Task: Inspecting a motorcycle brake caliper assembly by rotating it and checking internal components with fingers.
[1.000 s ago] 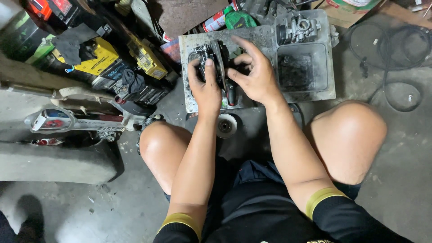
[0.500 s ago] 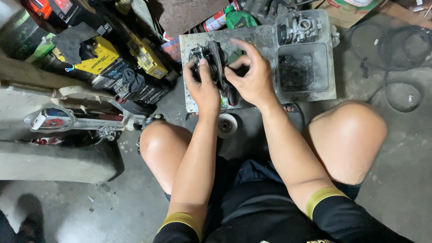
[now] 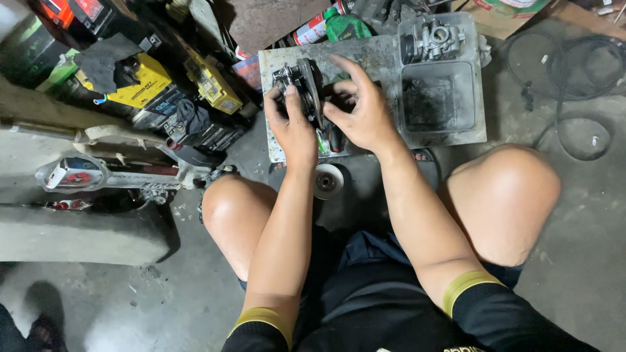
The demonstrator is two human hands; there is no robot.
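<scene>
Head view shows two bare hands on one dirty dark grey metal machine part, held up on its edge over a flat grey metal tray. The left hand wraps its fingers around the left side of the part and holds it tight, thumb up against it. The right hand has its fingers curled, tips pressing on the right side of the part; one long finger points up and far. What lies under those tips I cannot tell.

The part looks still greasy and still in one piece, so I think the work on it is only partway, with cleaning or taking apart left to do.

Right of the hands, the tray has a deep square well, black with grime. Far from that sits a small silver metal carburettor. Near the wrists, on the grey floor, lies a small round silver disc. Far left stands a pile of yellow and black boxes. Far right lies a loop of black cable. Bare knees sit on both sides.
</scene>
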